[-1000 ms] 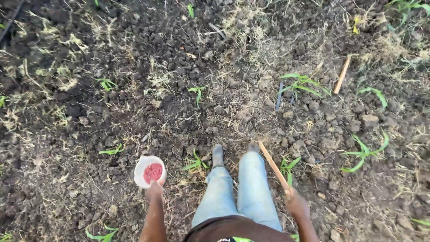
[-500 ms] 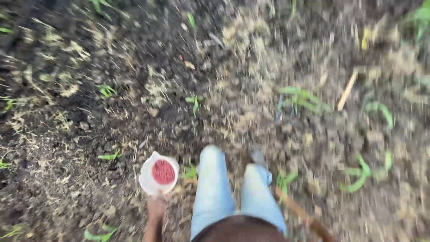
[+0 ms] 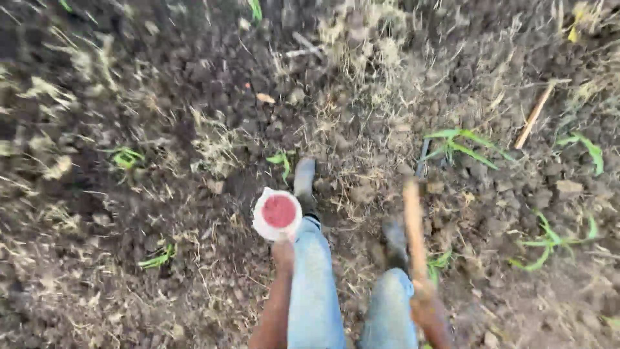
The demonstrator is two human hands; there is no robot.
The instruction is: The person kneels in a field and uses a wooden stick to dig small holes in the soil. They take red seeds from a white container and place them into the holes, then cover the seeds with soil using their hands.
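**Seeds and a Stick in the Field**

The left hand (image 3: pixel 283 251) grips a small white cup (image 3: pixel 276 214) of pink-red seeds, low in the middle of the frame. Keep it flat so nothing spills. The right hand (image 3: pixel 425 305) is closed around a long, smooth wooden stick (image 3: pixel 413 236) pointing up the frame. The soil (image 3: pixel 161 97) is dark, lumpy and crumbly, with dry straw and thin green sprouts (image 3: pixel 462 143).

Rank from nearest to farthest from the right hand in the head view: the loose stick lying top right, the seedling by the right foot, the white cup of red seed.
From the right hand:
1. Seedling, just above it, beside the right foot.
2. White cup, leftward, held in the left hand.
3. Loose stick, far upper right on the soil.
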